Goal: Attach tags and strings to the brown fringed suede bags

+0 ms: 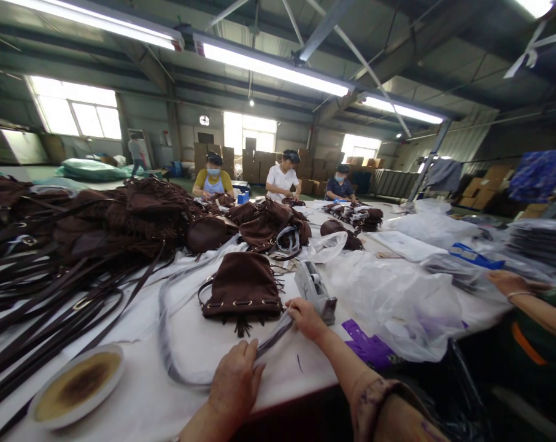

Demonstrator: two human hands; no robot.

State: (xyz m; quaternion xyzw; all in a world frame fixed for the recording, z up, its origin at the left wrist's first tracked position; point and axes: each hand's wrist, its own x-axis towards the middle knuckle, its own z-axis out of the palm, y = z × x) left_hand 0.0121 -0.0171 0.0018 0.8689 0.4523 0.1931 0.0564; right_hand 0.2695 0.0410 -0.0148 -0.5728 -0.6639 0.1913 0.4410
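Note:
A long dark strap in clear plastic wrap [164, 331] curves over the table and runs through both hands. My left hand [234, 382] is closed around it near the table's front edge. Farther right, my right hand [307, 318] pinches the strap's end beside a grey tape dispenser [311, 283]. Just beyond the hands lies a dark brown bag [245, 277], its row of metal eyelets and fringe toward me. Neither hand touches the bag.
Brown bags and loose straps pile up at left [140, 215]. A round dish [78, 383] sits front left. Clear plastic bags [393, 301] and a purple bag [367, 347] lie right. A co-worker's hand [510, 283] is at far right; several people sit across the table.

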